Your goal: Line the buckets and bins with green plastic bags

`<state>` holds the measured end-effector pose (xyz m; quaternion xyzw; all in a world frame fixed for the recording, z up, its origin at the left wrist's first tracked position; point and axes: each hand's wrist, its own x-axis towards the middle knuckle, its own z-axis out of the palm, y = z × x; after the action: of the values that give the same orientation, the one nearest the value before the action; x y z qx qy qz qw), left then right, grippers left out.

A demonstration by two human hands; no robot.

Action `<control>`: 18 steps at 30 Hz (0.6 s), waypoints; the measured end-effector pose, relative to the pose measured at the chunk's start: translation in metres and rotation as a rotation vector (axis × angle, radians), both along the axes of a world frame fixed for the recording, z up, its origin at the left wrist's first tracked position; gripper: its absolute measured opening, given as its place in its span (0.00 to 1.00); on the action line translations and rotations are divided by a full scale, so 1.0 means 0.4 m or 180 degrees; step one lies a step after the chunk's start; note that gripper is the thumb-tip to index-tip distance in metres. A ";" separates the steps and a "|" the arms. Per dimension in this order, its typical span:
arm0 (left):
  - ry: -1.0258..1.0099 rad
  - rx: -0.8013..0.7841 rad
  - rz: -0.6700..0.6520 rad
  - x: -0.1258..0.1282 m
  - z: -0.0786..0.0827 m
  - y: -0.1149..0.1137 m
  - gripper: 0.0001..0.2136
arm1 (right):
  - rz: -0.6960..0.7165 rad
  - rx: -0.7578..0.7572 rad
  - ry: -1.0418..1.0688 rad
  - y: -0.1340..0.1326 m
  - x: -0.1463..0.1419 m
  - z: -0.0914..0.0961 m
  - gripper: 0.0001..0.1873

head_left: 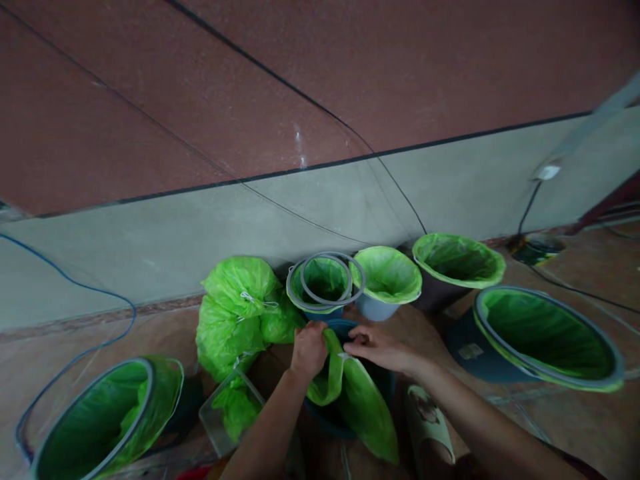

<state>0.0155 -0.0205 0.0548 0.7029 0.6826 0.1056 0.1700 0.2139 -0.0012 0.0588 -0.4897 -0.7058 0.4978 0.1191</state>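
A light green trash bag hangs out over the near side of a dark blue bucket, its mouth bunched and partly open. My left hand is closed on the bag's upper edge, above the left side of the bucket. On the other side, my right hand has its fingers curled at the bag's edge, close to a white bit of drawstring; the fingertips are partly hidden. Just behind my hands stands a smaller blue bucket lined in green, with loose grey rings lying on its top.
Tied, full green bags lie at left, behind a clear container holding green plastic. Lined bins stand around: white, dark, large right and large left. A slipper is near my right forearm. Cables cross the wall.
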 end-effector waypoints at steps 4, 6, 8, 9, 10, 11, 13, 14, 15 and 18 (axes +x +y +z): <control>-0.0090 0.0083 -0.0314 0.023 0.007 -0.003 0.16 | -0.0280 0.0486 -0.0421 -0.018 -0.045 0.020 0.30; -0.0171 0.0050 -0.0432 0.037 0.013 -0.004 0.15 | -0.0217 0.0645 -0.0748 -0.035 -0.065 0.022 0.27; -0.0229 -0.0007 -0.0511 0.049 0.019 -0.007 0.13 | -0.0255 0.0725 -0.1024 -0.044 -0.076 0.017 0.20; -0.0236 -0.0028 -0.0544 0.054 0.022 -0.010 0.12 | -0.0323 0.0753 -0.1100 -0.044 -0.077 0.012 0.17; -0.0221 -0.0044 -0.0556 0.057 0.024 -0.012 0.12 | -0.0408 0.0769 -0.1122 -0.040 -0.075 0.008 0.15; -0.0171 -0.0064 -0.0554 0.057 0.026 -0.016 0.13 | -0.0504 0.0765 -0.1097 -0.032 -0.070 0.005 0.15; 0.0060 -0.0196 -0.0535 0.050 0.027 -0.022 0.21 | -0.0727 0.0722 -0.0972 -0.012 -0.053 0.004 0.14; 0.0213 -0.0315 -0.0516 0.042 0.027 -0.026 0.23 | -0.0846 0.0694 -0.0937 0.000 -0.042 0.006 0.14; 0.0370 -0.0437 -0.0479 0.033 0.025 -0.028 0.24 | -0.0936 0.0674 -0.0940 0.011 -0.030 0.009 0.14; 0.0726 -0.0638 -0.0298 -0.005 0.020 -0.029 0.19 | -0.0911 0.0637 -0.1191 0.038 0.017 0.018 0.15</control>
<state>0.0134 -0.0323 0.0629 0.7209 0.6710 -0.0516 0.1654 0.2206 0.0138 0.0660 -0.6540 -0.6849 0.3041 0.1035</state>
